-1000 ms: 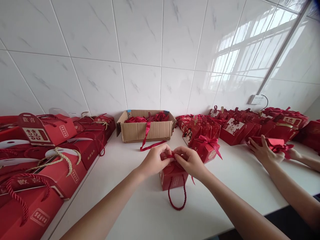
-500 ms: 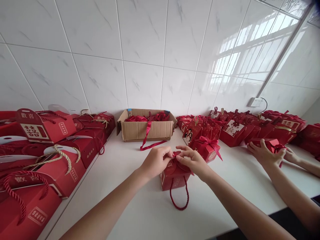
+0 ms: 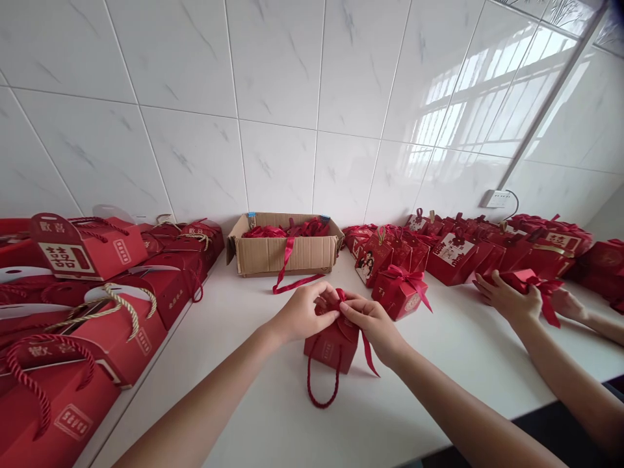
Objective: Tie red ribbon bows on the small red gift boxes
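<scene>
A small red gift box stands on the white table in front of me, its dark red rope handle hanging down its near side. Red ribbon trails from its top on the right. My left hand pinches the ribbon at the top of the box. Close against it, my right hand grips the same ribbon with thumb and fingers. Just behind stands another red box with a ribbon bow on top.
A cardboard carton of red ribbons stands by the tiled wall, one strip hanging out. Large red boxes fill the left side. Many small red boxes line the back right. At the right, another person's hands hold a ribboned box.
The box between my hands has turned, its handle swinging left, and a ribbon end now hangs at its right. The other person's box has moved slightly left, its ribbon showing more.
</scene>
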`<state>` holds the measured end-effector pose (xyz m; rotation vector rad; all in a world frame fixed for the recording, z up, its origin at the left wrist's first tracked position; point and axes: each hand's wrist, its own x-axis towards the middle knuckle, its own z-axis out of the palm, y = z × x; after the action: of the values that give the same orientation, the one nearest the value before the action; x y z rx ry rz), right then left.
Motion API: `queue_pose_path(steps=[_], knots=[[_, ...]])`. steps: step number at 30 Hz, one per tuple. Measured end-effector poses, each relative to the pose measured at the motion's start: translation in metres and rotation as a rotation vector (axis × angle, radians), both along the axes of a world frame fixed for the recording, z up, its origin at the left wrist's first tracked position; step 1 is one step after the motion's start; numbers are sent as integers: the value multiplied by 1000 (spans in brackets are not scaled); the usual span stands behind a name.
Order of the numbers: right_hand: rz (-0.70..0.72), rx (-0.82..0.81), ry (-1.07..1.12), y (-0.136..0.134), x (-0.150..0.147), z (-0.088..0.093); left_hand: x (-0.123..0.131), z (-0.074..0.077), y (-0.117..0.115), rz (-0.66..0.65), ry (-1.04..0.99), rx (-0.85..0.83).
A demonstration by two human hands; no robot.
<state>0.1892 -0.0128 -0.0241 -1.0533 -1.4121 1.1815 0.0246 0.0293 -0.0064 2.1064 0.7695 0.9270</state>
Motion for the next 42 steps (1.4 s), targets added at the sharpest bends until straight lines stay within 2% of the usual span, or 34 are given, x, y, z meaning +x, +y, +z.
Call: queue_pose_path(steps=[4, 8, 11, 14, 18, 24, 26, 28, 32, 34, 38, 42], knots=[[-38, 31, -153, -7, 9, 3, -3, 2, 3, 21, 32, -62], [-140, 228, -509, -18, 24, 6, -8, 5, 5, -21, 75, -108], [-181, 404, -686, -27, 34, 14, -10, 9, 3, -57, 114, -122], [-197, 416, -789, -31, 39, 25, -9, 10, 1, -67, 110, -104], [-153, 269, -648, -21, 36, 32, -6, 11, -2, -77, 82, -100], [25, 67, -369, 8, 27, 22, -5, 16, -8, -69, 110, -57], [45, 98, -311, 9, 27, 19, -4, 17, -9, -64, 122, -51], [36, 200, -318, 7, 27, 18, -4, 17, -10, -62, 126, -50], [-55, 454, -480, 2, 33, 13, -6, 20, -12, -48, 160, -27], [-93, 520, -554, 1, 37, 8, -9, 24, -12, -17, 208, -1], [-119, 552, -626, 0, 44, 0, -15, 31, -11, 38, 291, 16], [-133, 513, -633, 0, 46, -1, -15, 33, -11, 88, 332, 60]])
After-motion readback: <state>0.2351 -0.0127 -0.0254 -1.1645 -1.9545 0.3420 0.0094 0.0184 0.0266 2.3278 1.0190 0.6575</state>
